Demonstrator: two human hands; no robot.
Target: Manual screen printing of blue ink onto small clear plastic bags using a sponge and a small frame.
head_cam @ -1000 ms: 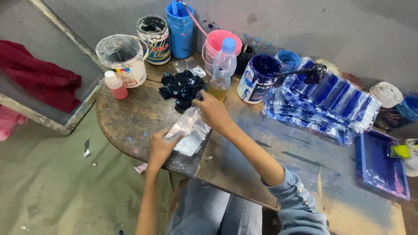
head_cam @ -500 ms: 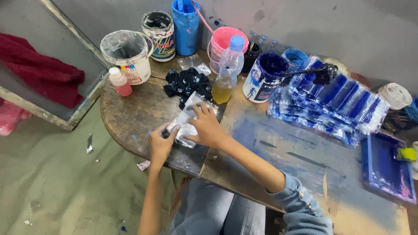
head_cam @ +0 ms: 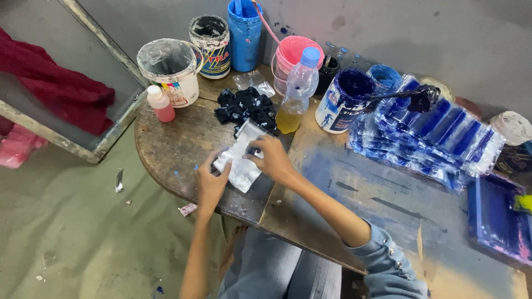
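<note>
A stack of small clear plastic bags (head_cam: 239, 160) lies on the wooden table (head_cam: 172, 147) in front of me. My left hand (head_cam: 211, 180) grips the stack's near left edge. My right hand (head_cam: 271, 156) pinches the top bag at its right side. Just beyond the bags sits a heap of black lumps (head_cam: 246, 108).
A clear bottle with yellow liquid (head_cam: 296, 91), a small pink bottle (head_cam: 160, 103), a white bucket (head_cam: 169, 69), several paint cans (head_cam: 343, 99) and a pink bucket (head_cam: 296, 52) crowd the back. Rows of blue-filled packets (head_cam: 432, 130) lie right. A blue tray (head_cam: 496, 218) sits far right.
My right hand came back from the black heap to the plastic bags, and my left hand shifted onto the stack's edge. The view moved closer.
</note>
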